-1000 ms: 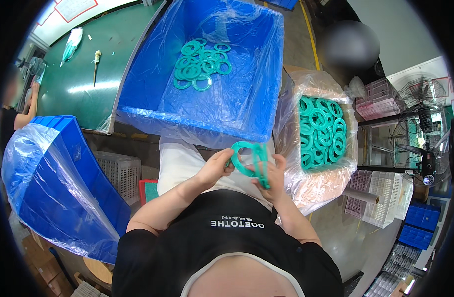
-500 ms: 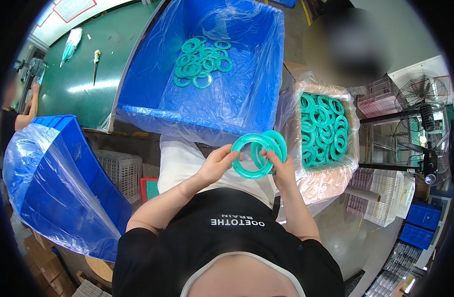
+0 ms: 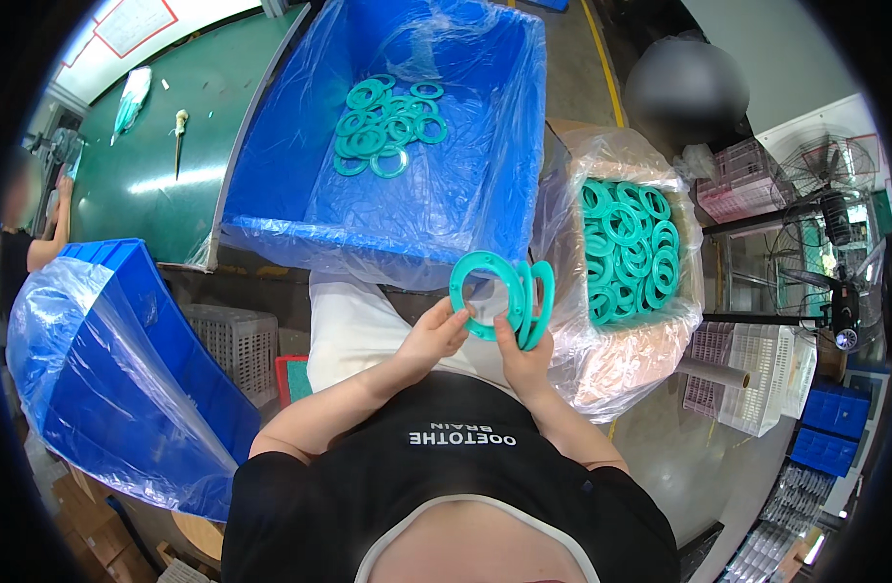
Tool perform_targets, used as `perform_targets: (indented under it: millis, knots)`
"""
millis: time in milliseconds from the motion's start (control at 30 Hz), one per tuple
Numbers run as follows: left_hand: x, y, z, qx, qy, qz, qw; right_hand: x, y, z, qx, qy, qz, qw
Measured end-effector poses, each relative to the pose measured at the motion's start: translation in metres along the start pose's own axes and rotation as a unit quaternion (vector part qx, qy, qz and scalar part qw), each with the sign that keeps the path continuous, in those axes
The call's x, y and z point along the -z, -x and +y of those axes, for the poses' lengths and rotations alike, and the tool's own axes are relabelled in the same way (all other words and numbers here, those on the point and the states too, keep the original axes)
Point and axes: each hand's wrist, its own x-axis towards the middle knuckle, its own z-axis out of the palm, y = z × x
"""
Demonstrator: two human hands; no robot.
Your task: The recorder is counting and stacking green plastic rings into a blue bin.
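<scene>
Above my lap I hold several flat teal plastic rings (image 3: 457,289). My left hand (image 3: 440,333) pinches the nearest ring at its lower left rim, fingers closed. Round the right side of the rings my right hand (image 3: 524,355) is closed, its thumb inside the front ring and the others fanned behind it. Just beyond, a big blue bin (image 3: 314,238) lined with clear film holds a loose pile of similar rings (image 3: 397,128). To the right, a film-lined cardboard box (image 3: 616,364) is filled with more rings (image 3: 632,255).
At the far left stands a green table (image 3: 198,107) with a thin pointed tool (image 3: 180,136) on it. Another film-covered blue bin (image 3: 188,369) leans at the left, near a grey crate (image 3: 237,345). On the right are a black fan (image 3: 835,219) and white crates (image 3: 757,374). A person (image 3: 37,243) works far left.
The rings in my hands have turned, the rear ones now seen more edge-on. My right hand has shifted left and lower, its thumb now upright on the front ring.
</scene>
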Motion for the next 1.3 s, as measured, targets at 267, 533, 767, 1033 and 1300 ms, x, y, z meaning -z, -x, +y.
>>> perform_targets:
  millis: [267, 533, 767, 1033, 1300]
  knots:
    - [-0.007, 0.001, -0.002, 0.038, -0.018, 0.032, 0.999, 0.008, 0.001, 0.013, 0.002, 0.001, -0.004, 1.000]
    - [-0.017, -0.001, 0.006, -0.001, -0.040, -0.039, 0.998, 0.029, -0.017, 0.007, -0.061, -0.099, 0.111, 0.987]
    - [-0.002, 0.001, 0.005, 0.082, 0.026, -0.026, 0.996, 0.154, -0.087, 0.054, -0.036, -0.031, 0.319, 0.947]
    - [-0.014, -0.010, 0.005, 0.026, -0.077, -0.008, 0.997, 0.045, -0.026, 0.019, 0.256, 0.384, -0.058, 0.885]
    - [-0.005, -0.008, -0.004, 0.003, -0.198, 0.075, 0.977, 0.012, -0.016, 0.003, 0.317, 0.342, -0.163, 0.869]
